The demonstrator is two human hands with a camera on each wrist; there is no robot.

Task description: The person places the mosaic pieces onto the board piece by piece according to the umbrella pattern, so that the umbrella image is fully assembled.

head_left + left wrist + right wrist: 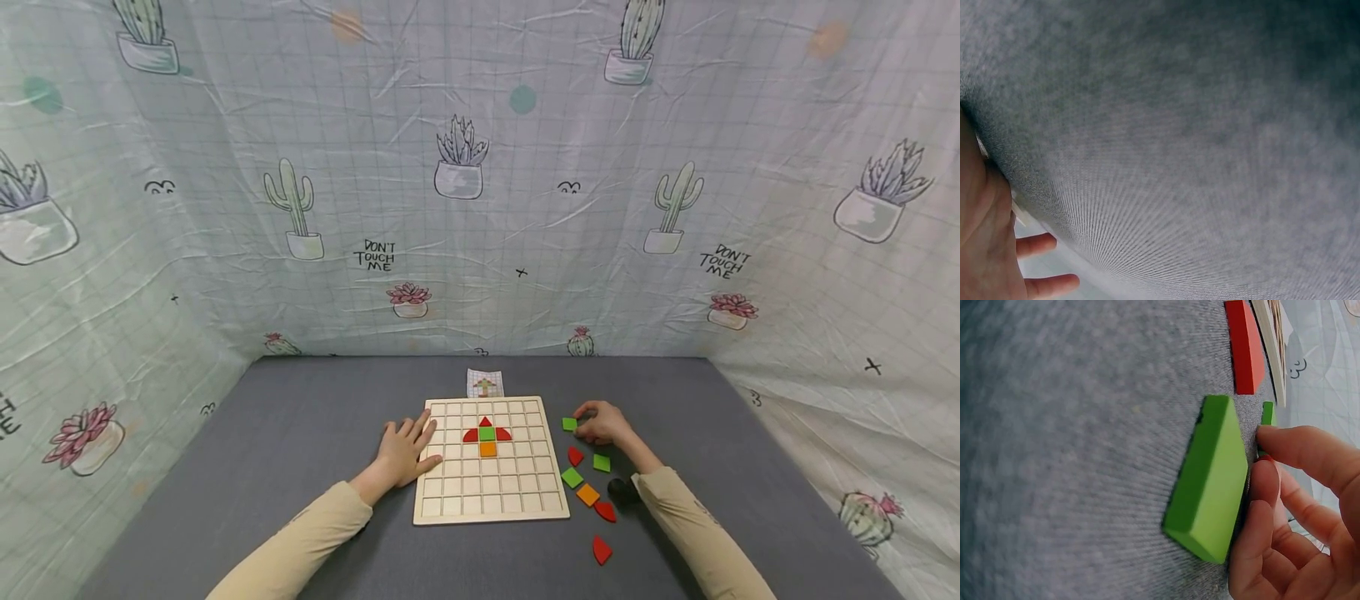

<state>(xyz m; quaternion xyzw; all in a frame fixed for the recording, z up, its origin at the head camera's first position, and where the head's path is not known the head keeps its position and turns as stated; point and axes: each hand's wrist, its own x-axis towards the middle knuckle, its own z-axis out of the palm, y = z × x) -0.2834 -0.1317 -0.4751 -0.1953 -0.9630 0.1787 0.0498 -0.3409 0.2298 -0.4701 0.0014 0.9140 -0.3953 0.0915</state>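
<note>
My left hand (401, 452) rests with fingers spread on the left edge of a light wooden grid board (491, 513); two fingers stick out straight in the left wrist view. On the board, red pieces surround a green square (487, 433), with an orange square (488, 450) below it. To the right of the board, my right hand (602, 423) reaches down beside a green square tile (570, 424). In the right wrist view its thumb and finger pinch a small red piece (1264, 458), mostly hidden, and the green tile shows behind them.
Near my right forearm lie a green tile (602, 462), another green tile (572, 477), an orange tile (588, 495) and red curved pieces (602, 550). A dark round object (621, 492) is by the right wrist. A pattern card (484, 383) lies behind the board, before a cactus-print curtain (517, 225).
</note>
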